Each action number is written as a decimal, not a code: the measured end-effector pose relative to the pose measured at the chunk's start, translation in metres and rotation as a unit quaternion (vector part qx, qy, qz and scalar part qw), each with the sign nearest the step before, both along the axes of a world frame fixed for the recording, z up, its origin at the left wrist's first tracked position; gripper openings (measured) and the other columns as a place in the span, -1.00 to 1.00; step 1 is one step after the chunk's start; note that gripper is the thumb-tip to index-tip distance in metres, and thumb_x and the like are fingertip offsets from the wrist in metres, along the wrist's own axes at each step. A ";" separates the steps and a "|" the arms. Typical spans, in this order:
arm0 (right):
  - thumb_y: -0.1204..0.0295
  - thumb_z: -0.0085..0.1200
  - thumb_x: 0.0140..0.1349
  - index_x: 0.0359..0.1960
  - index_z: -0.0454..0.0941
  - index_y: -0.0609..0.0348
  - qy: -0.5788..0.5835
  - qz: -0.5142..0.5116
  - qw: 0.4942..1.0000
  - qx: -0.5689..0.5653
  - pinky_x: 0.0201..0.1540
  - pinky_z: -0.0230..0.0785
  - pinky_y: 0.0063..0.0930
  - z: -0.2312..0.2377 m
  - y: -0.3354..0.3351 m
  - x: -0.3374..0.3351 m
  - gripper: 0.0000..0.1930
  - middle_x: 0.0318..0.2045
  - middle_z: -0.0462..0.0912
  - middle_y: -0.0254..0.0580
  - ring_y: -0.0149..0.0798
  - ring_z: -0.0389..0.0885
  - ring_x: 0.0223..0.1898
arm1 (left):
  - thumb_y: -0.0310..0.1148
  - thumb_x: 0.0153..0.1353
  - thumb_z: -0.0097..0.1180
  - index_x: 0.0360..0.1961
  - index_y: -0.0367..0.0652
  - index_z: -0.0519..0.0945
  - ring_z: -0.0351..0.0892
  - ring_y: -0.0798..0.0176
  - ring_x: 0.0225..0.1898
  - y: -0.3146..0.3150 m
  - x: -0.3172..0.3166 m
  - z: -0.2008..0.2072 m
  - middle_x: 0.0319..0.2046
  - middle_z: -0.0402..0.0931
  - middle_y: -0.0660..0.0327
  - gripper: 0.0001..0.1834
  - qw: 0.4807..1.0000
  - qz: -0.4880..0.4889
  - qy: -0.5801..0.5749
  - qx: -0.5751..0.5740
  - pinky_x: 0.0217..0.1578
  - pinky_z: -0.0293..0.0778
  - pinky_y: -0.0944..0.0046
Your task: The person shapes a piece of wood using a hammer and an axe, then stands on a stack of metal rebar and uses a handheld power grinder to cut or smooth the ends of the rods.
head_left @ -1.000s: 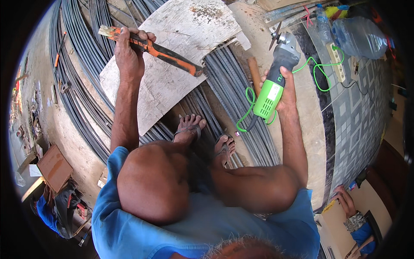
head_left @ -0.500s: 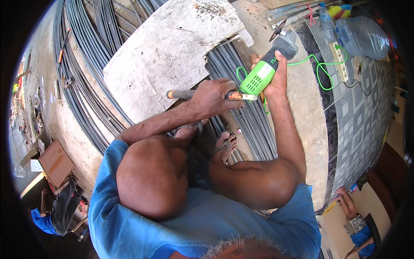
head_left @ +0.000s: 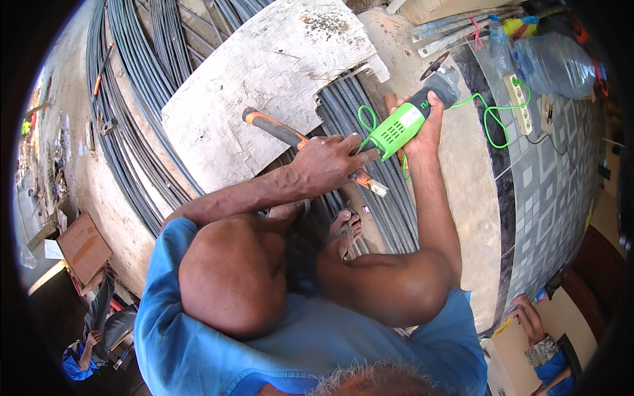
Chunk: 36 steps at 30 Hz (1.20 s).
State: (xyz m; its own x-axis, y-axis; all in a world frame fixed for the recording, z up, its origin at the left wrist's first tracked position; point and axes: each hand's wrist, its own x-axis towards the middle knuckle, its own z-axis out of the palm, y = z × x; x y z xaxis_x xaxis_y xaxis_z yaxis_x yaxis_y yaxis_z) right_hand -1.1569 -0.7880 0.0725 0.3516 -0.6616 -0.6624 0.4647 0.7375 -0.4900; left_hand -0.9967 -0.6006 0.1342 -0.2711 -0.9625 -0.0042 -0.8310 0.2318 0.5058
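Note:
My right hand (head_left: 428, 132) is wrapped round the body of a green angle grinder (head_left: 393, 132), its thin disc (head_left: 434, 66) pointing away from me at the far end. My left hand (head_left: 325, 160) is closed round a black-and-orange handled tool (head_left: 276, 129) that slants across my palm. The tool's pale, worn end (head_left: 376, 187) sticks out below my fingers; its exact kind is unclear. Fingers of my left hand reach to the grinder's rear end, where I cannot tell whether they touch it. A green cord (head_left: 487, 117) runs behind the grinder.
Ribbed steel bars (head_left: 389, 204) lie under and beyond my hands, partly beneath a white board (head_left: 238, 86). More long bars (head_left: 129, 63) stretch along the left. A power strip (head_left: 519, 105) and large clear bottle (head_left: 553, 65) stand right. Other people (head_left: 528, 317) sit at the lower edges.
The handled tool has tilted: its rounded end swung up and away, its pale end dropped toward me, off the grinder. The grinder shifted slightly right. A person at lower left moved.

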 end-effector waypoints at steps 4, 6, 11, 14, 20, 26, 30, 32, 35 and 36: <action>-0.01 0.19 0.23 -0.15 0.45 0.24 0.024 -0.026 0.999 -0.012 -0.17 0.56 -0.16 0.003 0.002 0.003 -0.50 -0.34 0.58 -0.09 -0.09 0.65 -0.31 | -0.14 0.16 0.34 0.33 0.09 0.46 0.69 0.09 -0.20 0.000 0.002 -0.001 -0.15 0.43 0.15 -0.32 0.999 -0.005 0.032 0.018 -0.30 0.69 0.11; 0.00 0.19 0.24 -0.15 0.45 0.23 0.018 -0.016 1.000 -0.019 -0.17 0.57 -0.16 0.001 0.001 0.003 -0.50 -0.34 0.59 -0.09 -0.09 0.65 -0.31 | -0.19 0.12 0.37 0.38 0.10 0.43 0.69 0.07 -0.23 0.001 0.001 -0.003 -0.15 0.41 0.14 -0.25 0.999 -0.005 0.035 0.021 -0.30 0.68 0.08; 0.03 0.17 0.27 -0.17 0.46 0.22 0.021 0.020 0.999 -0.018 -0.20 0.57 -0.16 -0.002 0.003 0.004 -0.55 -0.37 0.62 -0.07 -0.08 0.66 -0.35 | -0.19 0.13 0.34 0.38 0.05 0.42 0.68 0.05 -0.26 0.000 0.002 0.003 -0.16 0.41 0.13 -0.25 0.998 -0.026 0.004 0.062 -0.33 0.67 0.06; -0.06 0.17 0.24 -0.22 0.52 0.25 0.078 0.022 0.995 -0.056 -0.16 0.61 -0.18 -0.015 0.004 0.001 -0.48 -0.39 0.65 -0.03 -0.06 0.67 -0.37 | -0.19 0.13 0.33 0.37 0.02 0.43 0.68 0.07 -0.27 0.005 -0.006 -0.017 -0.18 0.42 0.13 -0.27 0.999 -0.035 -0.023 0.025 -0.35 0.67 0.08; 0.01 0.15 0.28 -0.20 0.49 0.24 0.027 0.015 0.999 -0.035 -0.28 0.57 -0.17 -0.005 0.001 0.002 -0.54 -0.37 0.62 -0.07 -0.09 0.65 -0.37 | -0.21 0.16 0.27 0.34 -0.02 0.45 0.71 0.07 -0.30 0.004 -0.004 -0.017 -0.13 0.47 0.11 -0.32 0.999 -0.037 0.005 -0.021 -0.41 0.67 0.07; -0.15 0.22 0.19 -0.24 0.55 0.23 -0.024 0.044 0.999 0.001 -0.19 0.61 -0.19 -0.022 0.002 -0.003 -0.42 -0.39 0.66 -0.08 -0.08 0.67 -0.36 | -0.15 0.20 0.23 0.35 0.06 0.45 0.70 0.07 -0.26 0.020 0.006 -0.029 -0.12 0.48 0.12 -0.35 0.998 -0.015 0.016 -0.053 -0.43 0.65 0.10; -0.13 0.14 0.26 -0.25 0.51 0.17 0.050 -0.023 0.998 0.007 -0.26 0.57 -0.26 -0.001 0.006 0.004 -0.47 -0.44 0.61 -0.14 -0.12 0.62 -0.42 | -0.18 0.19 0.26 0.41 0.11 0.41 0.68 0.09 -0.28 0.017 -0.002 -0.030 -0.13 0.49 0.14 -0.28 0.999 -0.025 0.014 -0.046 -0.43 0.64 0.11; -0.12 0.14 0.27 -0.25 0.51 0.17 0.055 -0.010 0.998 -0.001 -0.28 0.57 -0.26 0.009 0.010 0.008 -0.48 -0.45 0.61 -0.15 -0.13 0.61 -0.43 | -0.16 0.19 0.26 0.42 0.11 0.40 0.68 0.09 -0.28 0.019 -0.001 -0.037 -0.13 0.49 0.14 -0.27 0.999 -0.024 0.024 -0.033 -0.44 0.63 0.11; -0.12 0.14 0.29 -0.25 0.50 0.16 0.064 -0.004 0.997 -0.036 -0.31 0.57 -0.26 0.007 0.008 0.008 -0.49 -0.45 0.61 -0.16 -0.14 0.62 -0.45 | -0.17 0.19 0.26 0.42 0.10 0.39 0.68 0.08 -0.28 0.019 -0.005 -0.042 -0.15 0.48 0.15 -0.27 0.998 -0.024 0.002 -0.054 -0.44 0.63 0.09; -0.10 0.13 0.30 -0.25 0.50 0.16 0.067 -0.010 0.997 -0.040 -0.33 0.57 -0.27 0.007 0.009 0.002 -0.51 -0.44 0.62 -0.16 -0.15 0.63 -0.46 | -0.16 0.19 0.26 0.43 0.09 0.39 0.68 0.08 -0.27 0.017 -0.008 -0.039 -0.15 0.48 0.15 -0.26 0.998 -0.026 0.004 -0.052 -0.44 0.64 0.09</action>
State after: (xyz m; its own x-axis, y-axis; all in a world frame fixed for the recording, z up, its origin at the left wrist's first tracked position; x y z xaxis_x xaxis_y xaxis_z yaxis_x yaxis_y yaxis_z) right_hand -1.1546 -0.7791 0.0800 0.2495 -0.7209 -0.6466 0.4057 0.6841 -0.6062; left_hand -1.0051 -0.5835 0.0948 -0.3209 -0.9421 0.0968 -0.8127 0.3264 0.4827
